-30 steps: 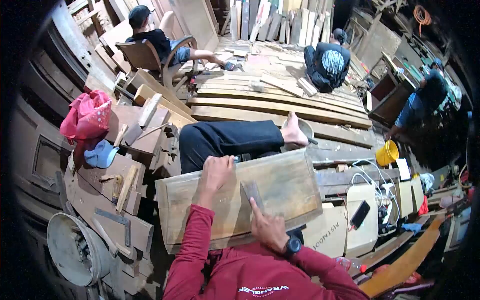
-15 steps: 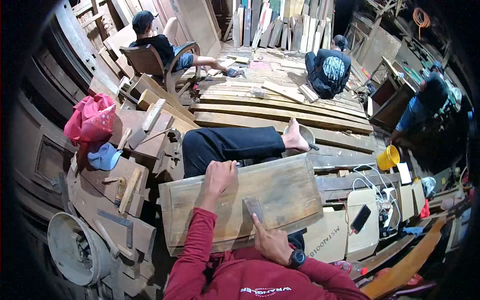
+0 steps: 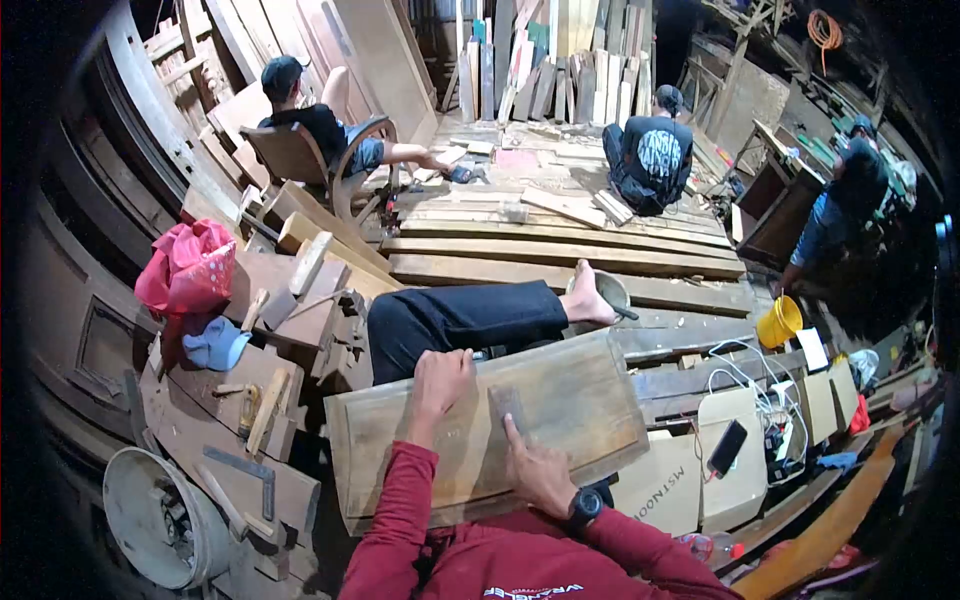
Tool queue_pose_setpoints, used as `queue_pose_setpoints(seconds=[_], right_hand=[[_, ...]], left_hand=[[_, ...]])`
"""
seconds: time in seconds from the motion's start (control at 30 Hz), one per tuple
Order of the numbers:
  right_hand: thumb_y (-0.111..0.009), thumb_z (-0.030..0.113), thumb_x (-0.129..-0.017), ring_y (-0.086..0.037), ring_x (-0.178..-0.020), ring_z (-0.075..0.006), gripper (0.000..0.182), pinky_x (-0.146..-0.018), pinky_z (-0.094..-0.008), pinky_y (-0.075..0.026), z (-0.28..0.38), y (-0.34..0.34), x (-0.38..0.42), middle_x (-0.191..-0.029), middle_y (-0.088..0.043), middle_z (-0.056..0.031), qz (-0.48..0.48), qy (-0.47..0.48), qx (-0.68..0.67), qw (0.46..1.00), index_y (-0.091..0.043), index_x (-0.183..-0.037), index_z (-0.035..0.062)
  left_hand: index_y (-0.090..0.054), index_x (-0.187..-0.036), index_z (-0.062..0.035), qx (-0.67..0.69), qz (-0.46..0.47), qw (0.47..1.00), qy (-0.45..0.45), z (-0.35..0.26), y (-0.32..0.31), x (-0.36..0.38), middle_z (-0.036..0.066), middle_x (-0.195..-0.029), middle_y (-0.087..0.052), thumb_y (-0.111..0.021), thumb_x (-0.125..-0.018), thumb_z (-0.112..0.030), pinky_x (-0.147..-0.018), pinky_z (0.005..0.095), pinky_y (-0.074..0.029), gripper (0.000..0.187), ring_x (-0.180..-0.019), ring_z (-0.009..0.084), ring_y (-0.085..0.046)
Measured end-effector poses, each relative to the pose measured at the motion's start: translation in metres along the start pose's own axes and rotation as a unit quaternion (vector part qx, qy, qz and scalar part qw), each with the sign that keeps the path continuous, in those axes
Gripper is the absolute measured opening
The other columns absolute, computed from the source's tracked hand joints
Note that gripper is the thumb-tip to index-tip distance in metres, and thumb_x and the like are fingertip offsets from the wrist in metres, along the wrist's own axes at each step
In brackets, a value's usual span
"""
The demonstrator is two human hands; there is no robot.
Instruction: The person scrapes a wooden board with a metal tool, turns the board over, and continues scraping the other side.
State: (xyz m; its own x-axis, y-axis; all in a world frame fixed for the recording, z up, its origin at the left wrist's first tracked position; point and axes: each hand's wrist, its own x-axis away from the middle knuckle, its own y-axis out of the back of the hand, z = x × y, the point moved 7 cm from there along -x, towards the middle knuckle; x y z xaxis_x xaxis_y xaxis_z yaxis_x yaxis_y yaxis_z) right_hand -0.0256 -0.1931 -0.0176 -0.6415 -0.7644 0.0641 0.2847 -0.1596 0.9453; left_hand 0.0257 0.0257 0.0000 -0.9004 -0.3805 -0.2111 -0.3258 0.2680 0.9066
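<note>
Panel lying flat across the lap. Left hand clamped over its far edge as before, steadying. Right hand pressing a sandpaper pad under an extended forefinger, pushed slightly farther up toward mid-panel than a second ago. Stroke ongoing, surface half worked.

Printed upside down on the pale board at lower right: "MSTN001". White lettering, also inverted, across the chest of the red shirt at the bottom edge, partly cut off and not surely readable. White graphic print on the back of the seated worker's black shirt, too small to read.
</note>
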Motion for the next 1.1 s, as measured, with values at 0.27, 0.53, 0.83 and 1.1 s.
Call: queue_pose_setpoints(seconds=[0.27,0.53,0.83,1.1], right_hand=[[-0.053,0.025,-0.096,-0.065,-0.052,-0.0368,0.069,-0.051,-0.0540,-0.051,0.010,-0.006,0.038,-0.065,-0.068,-0.0194,-0.028,0.060,0.033,0.997,-0.032,-0.156,-0.0010],[-0.056,0.026,-0.093,-0.063,-0.049,-0.0377,0.079,-0.049,-0.0550,-0.049,0.020,0.003,0.026,-0.060,-0.065,-0.0187,0.054,0.025,0.000,0.998,-0.022,-0.156,-0.0089],[-0.056,0.027,-0.094,-0.065,-0.052,-0.0358,0.074,-0.051,-0.0514,-0.050,0.014,0.008,-0.001,-0.062,-0.066,-0.0176,-0.011,0.021,-0.016,1.000,-0.030,-0.155,-0.0048],[-0.061,0.021,-0.087,-0.069,-0.059,-0.0345,0.087,-0.053,-0.0495,-0.053,0.013,0.007,-0.026,-0.071,-0.070,-0.0176,0.007,0.020,0.015,1.000,-0.020,-0.158,-0.0076]], left_hand=[[-0.075,-0.085,-0.0053,0.005,0.003,1.000,0.017,0.006,-0.005,0.001,0.022,-0.080,-0.071,-0.052,-0.102,-0.037,-0.078,0.0524,-0.053,0.043,-0.077,0.0421,-0.069],[-0.076,-0.084,-0.0040,0.008,0.004,1.000,0.003,0.003,0.000,0.003,0.022,-0.082,-0.071,-0.050,-0.102,-0.036,-0.084,0.0509,-0.052,0.045,-0.080,0.0408,-0.069],[-0.075,-0.083,-0.0037,0.001,0.010,1.000,0.013,0.005,-0.003,0.001,0.023,-0.081,-0.071,-0.051,-0.102,-0.034,-0.083,0.0513,-0.052,0.043,-0.078,0.0416,-0.069],[-0.074,-0.083,-0.0029,0.010,-0.002,1.000,0.010,0.003,0.000,0.002,0.023,-0.080,-0.071,-0.051,-0.103,-0.032,-0.079,0.0502,-0.053,0.042,-0.077,0.0412,-0.069]])
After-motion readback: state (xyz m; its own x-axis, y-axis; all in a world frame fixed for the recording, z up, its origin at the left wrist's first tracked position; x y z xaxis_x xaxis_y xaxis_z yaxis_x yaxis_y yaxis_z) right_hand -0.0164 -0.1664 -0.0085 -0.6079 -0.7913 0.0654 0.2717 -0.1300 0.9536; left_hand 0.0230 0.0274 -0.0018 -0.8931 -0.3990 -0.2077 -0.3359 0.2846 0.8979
